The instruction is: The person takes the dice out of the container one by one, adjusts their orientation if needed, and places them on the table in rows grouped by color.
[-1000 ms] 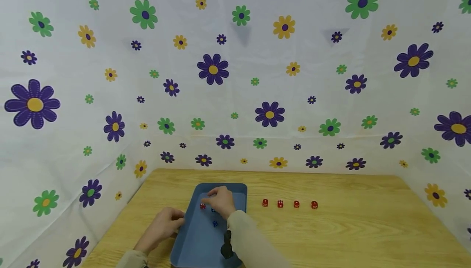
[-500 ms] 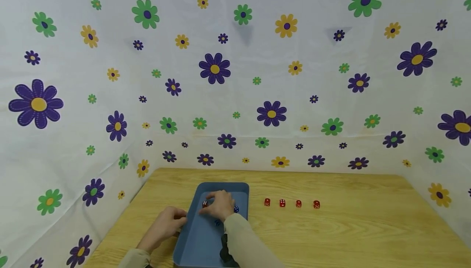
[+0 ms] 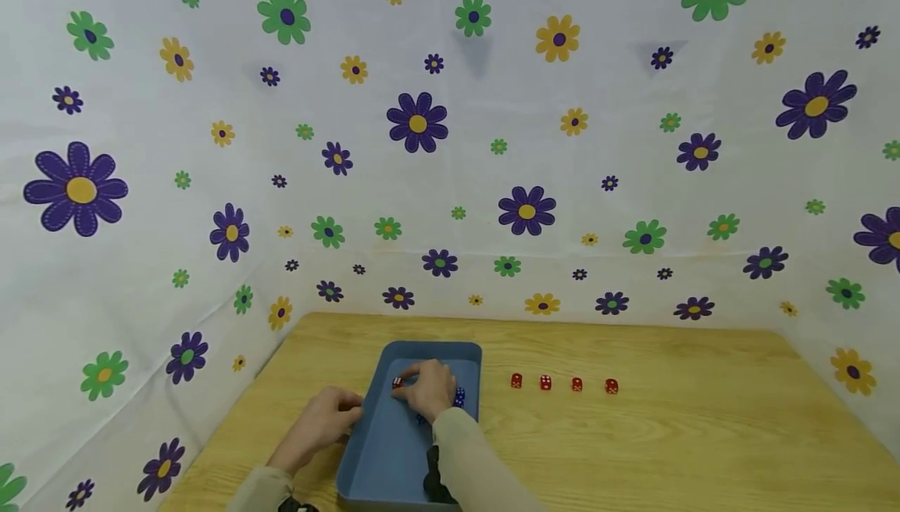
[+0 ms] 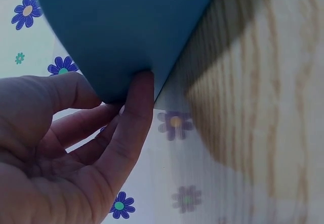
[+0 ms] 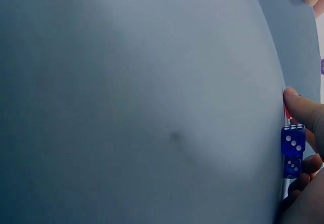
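Observation:
A blue tray [image 3: 383, 465] lies on the wooden table, and my left hand [image 3: 323, 422] grips its left edge. In the left wrist view the thumb is at the rim and fingers press the outer side of the tray [image 4: 111, 31]. Inside the tray, toward its far end, my right hand [image 3: 430, 391] pinches a red die [image 3: 398, 381] between thumb and finger. That die is mostly hidden behind the thumb in the right wrist view. A blue die [image 3: 459, 397] shows right of the hand; another blue die [image 3: 420, 420] is partly covered beneath it.
Several red dice stand in a row on the table right of the tray, from the leftmost red die [image 3: 516, 380] to the rightmost red die [image 3: 612, 386]. A white flowered cloth [image 3: 450, 184] hangs behind and at the sides of the wooden table [image 3: 668, 442].
My right hand has shifted slightly at the red die, its fingers closing round it. A blue die right of the hand has come into sight. The left hand stays on the tray's edge.

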Demonstrator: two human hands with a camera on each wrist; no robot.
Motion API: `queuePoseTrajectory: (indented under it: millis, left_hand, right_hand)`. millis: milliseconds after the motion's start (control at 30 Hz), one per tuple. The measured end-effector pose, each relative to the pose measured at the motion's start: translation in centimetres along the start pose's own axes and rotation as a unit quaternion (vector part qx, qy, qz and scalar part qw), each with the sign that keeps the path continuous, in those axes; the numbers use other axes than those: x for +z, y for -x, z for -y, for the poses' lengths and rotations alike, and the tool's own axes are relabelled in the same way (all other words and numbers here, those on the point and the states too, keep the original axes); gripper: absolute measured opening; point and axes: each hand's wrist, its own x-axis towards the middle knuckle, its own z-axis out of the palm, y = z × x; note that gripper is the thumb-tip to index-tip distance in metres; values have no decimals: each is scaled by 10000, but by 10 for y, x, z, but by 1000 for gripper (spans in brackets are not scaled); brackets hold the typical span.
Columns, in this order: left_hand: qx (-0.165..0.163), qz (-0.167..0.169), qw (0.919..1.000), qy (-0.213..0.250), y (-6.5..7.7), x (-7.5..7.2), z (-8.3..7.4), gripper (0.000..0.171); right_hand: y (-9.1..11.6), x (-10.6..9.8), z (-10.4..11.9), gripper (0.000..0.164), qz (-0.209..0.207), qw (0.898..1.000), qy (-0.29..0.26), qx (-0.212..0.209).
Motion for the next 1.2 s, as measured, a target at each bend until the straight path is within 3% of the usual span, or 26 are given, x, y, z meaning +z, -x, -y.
queuePoseTrajectory:
  millis: [133,367,833,933,1200]
  left_hand:
    - [20,-31,10000,45,-2,3,-2,24]
    - [119,-138,9998,-46,-3,3,4,23]
    - [26,-227,9997,34,-3,7,0,24]
    - [61,-178,9998,-6,-3,7,-1,24]
    - [-6,-276,9996,-79,-1,6,-2,23]
  right_hand:
    - [-3,-1,-4,12,23,10000,-56,55]
    - [-5,-12,-3,11,541,9958,-736,110]
    - [-13,-57,1,17,1135,9645,-2374,233]
    - [-14,-69,2,18,1219,9612,-2464,231]
    - [-11,-90,0,18,1192,9662,-2282,142]
